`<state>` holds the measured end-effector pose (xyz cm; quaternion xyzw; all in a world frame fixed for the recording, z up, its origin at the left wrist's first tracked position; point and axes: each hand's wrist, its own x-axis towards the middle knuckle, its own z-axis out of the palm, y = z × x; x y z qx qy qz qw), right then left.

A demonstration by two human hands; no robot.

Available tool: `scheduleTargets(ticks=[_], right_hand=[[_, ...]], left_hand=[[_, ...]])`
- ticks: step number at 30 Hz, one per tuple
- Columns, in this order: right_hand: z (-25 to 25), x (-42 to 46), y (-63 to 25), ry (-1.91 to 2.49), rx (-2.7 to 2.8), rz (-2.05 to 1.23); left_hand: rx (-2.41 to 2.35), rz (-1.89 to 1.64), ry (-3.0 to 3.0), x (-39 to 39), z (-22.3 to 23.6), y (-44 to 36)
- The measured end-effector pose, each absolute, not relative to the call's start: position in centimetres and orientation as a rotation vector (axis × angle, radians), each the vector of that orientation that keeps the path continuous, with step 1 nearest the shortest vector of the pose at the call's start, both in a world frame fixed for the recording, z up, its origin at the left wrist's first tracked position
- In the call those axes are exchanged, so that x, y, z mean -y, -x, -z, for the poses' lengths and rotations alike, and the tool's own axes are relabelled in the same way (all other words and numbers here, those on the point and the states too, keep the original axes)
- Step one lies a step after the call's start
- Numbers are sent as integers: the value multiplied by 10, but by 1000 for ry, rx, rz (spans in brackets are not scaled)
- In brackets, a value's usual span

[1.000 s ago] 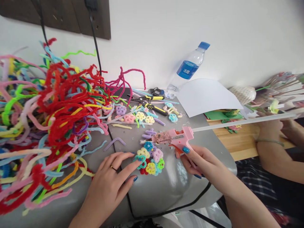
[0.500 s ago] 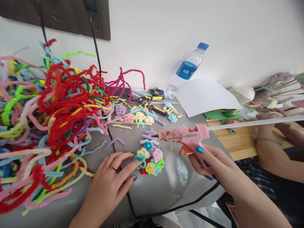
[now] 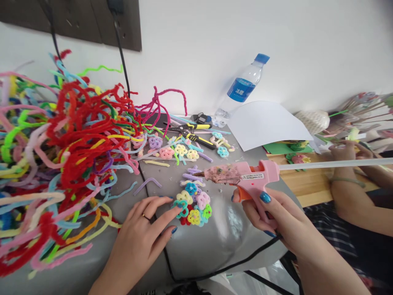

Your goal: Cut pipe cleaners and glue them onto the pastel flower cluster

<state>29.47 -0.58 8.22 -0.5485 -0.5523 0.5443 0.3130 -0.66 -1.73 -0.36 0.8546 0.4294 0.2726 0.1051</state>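
A pink glue gun (image 3: 242, 174) is gripped in my right hand (image 3: 270, 217), with a long clear glue stick (image 3: 331, 164) running out of its back. Its dark nozzle points left, at the purple pipe cleaner pieces (image 3: 193, 173) above the flower cluster. That cluster (image 3: 194, 217) is made of small pipe cleaner flowers in yellow, teal, pink, green and red, and lies on the grey surface. My left hand (image 3: 143, 229) rests with fingers spread, the index fingertip on a teal flower (image 3: 180, 208) at the cluster's left side.
Tangled pipe cleaners (image 3: 82, 135) heap up on the left. Pliers (image 3: 196, 133) and loose flowers (image 3: 167, 153) lie behind the cluster. A water bottle (image 3: 242, 88) leans at the wall beside white paper (image 3: 270, 125). Another person's arm (image 3: 350, 192) is at right; a black cable (image 3: 233, 264) crosses in front.
My right hand has tilted the glue gun slightly, and its back end has shifted a little right. The nozzle has moved slightly left over the purple pieces. My left hand stays in place.
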Motion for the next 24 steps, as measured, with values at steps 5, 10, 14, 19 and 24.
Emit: scheduleTargets(ticks=[5,10,14,19,24], right_hand=[[-84,3,-290,1540,1536,-1387],[-83,2,-285,1603,1546,-1400],[-81,2,-286,1624,1535,-1410],[-79,-1,-283,1646,1553,-1401],[-79,-2,-281,1702,1566,-1414]], left_hand=[[-1261,-810,-2514,17,4,7],[-1253,-823,-2509,18,4,7],[-1252,-809,-2508,18,4,8],[-1236,-806,-2516,18,5,8],[-1244,-793,-2506,18,5,8]])
